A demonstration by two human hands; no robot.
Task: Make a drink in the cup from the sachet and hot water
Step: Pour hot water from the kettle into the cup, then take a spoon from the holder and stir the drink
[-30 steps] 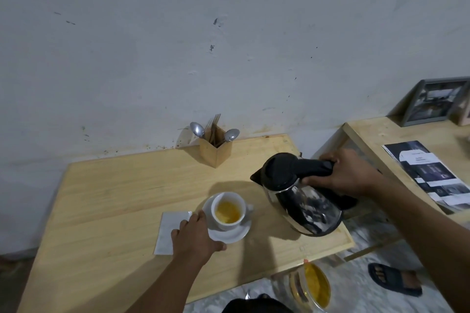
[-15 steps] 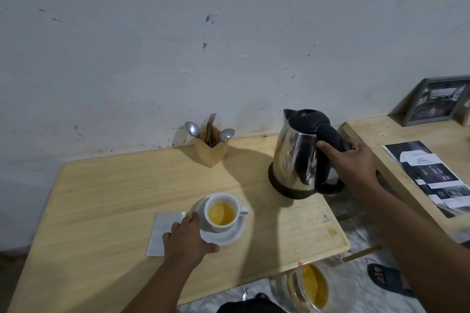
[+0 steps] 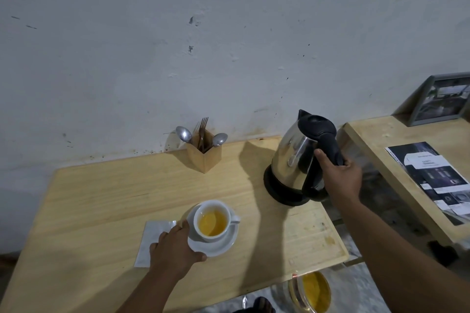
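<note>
A white cup (image 3: 213, 221) filled with yellow liquid stands on a white saucer (image 3: 223, 244) near the front of the wooden table (image 3: 101, 198). My left hand (image 3: 175, 249) grips the saucer's left rim. A steel kettle (image 3: 297, 160) with a black lid stands upright on its black base (image 3: 277, 190) at the table's right side. My right hand (image 3: 338, 173) is wrapped around the kettle's black handle. A white napkin or sachet (image 3: 152, 236) lies flat left of the saucer, partly under my left hand.
A wooden holder (image 3: 203, 155) with two spoons and a fork stands at the wall. A second table (image 3: 381, 150) to the right carries a printed leaflet (image 3: 432, 175) and a framed picture (image 3: 442, 99). A glass jar with yellow contents (image 3: 312, 292) sits on the floor below.
The kettle went from tilted beside the cup to upright on its base at the right. My left hand stayed on the saucer.
</note>
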